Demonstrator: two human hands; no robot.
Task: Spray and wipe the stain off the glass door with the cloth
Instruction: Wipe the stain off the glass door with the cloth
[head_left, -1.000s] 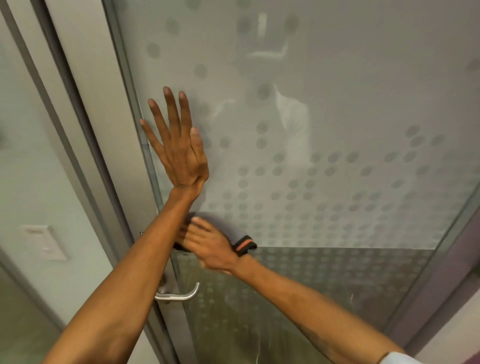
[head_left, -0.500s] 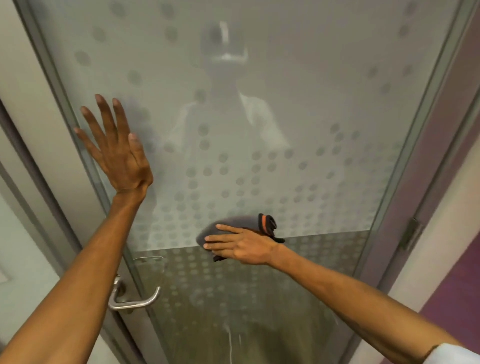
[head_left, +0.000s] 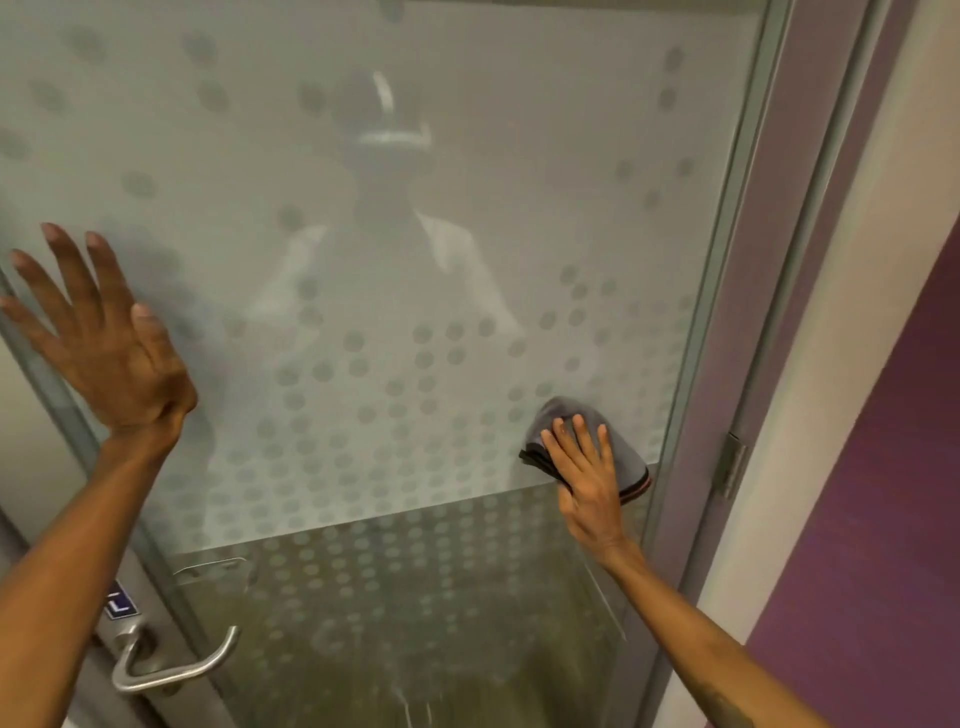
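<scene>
Right hand (head_left: 589, 486) pressed flat on the grey cloth (head_left: 621, 452), fingers (head_left: 576, 441) straight and spread, not curled round the fabric, pinning it against the glass door (head_left: 467, 234). Cloth folded, bulging out above the fingertips and to their right, a reddish hem showing at its lower right corner beside the palm. Sits just short of the door's right frame (head_left: 727, 312), right at the line where the frosted dotted band meets the clearer lower pane. Left hand (head_left: 111, 353) well apart on the far left, laid open against the glass, fingers (head_left: 67, 270) fanned upward and holding nothing. Below its wrist, a metal lever handle (head_left: 171, 670) with a small blue label (head_left: 120, 603) above it. Hinge (head_left: 730, 467) to the right of the cloth, then a purple wall (head_left: 883, 493). Faint streaks low on the pane; no clear stain to be made out
</scene>
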